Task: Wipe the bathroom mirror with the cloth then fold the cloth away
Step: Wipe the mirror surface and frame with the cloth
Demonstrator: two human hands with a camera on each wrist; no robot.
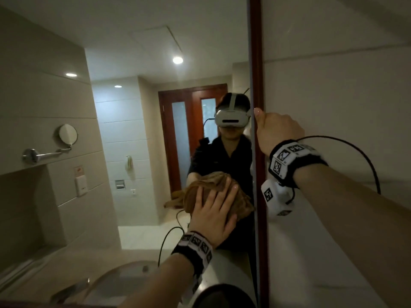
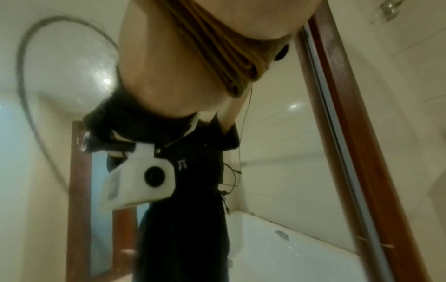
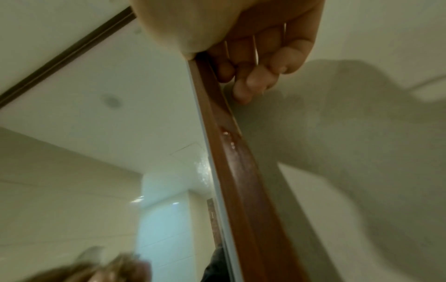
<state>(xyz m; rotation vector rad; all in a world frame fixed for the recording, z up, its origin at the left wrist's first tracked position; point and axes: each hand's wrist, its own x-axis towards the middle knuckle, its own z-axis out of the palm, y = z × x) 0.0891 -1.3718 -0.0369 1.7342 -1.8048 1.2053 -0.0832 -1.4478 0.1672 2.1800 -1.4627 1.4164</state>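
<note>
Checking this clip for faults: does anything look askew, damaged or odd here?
Nothing stands out. The left hand presses the cloth flat on the mirror; the right hand grips its wooden frame.

Walls: large pale tiles [image 1: 51, 101], glossy; plain pale wall [image 1: 333, 107] at right.
Ceiling: white, with an access panel [image 1: 155, 38] and three round lights [image 1: 178, 60] lit.
Door: far, red-brown wood [image 1: 195, 121] with two frosted panes.
Left wall: round shaving mirror [image 1: 68, 134] on a chrome arm, a white switch plate [image 1: 81, 186] below it, and a recessed niche [image 1: 26, 210].
Far wall: wall phone [image 1: 128, 163] and a paper holder [image 1: 120, 184].
Floor: pale tiles [image 1: 142, 236].
Near: basin [image 1: 124, 278] with a tap [image 1: 73, 290].
</note>
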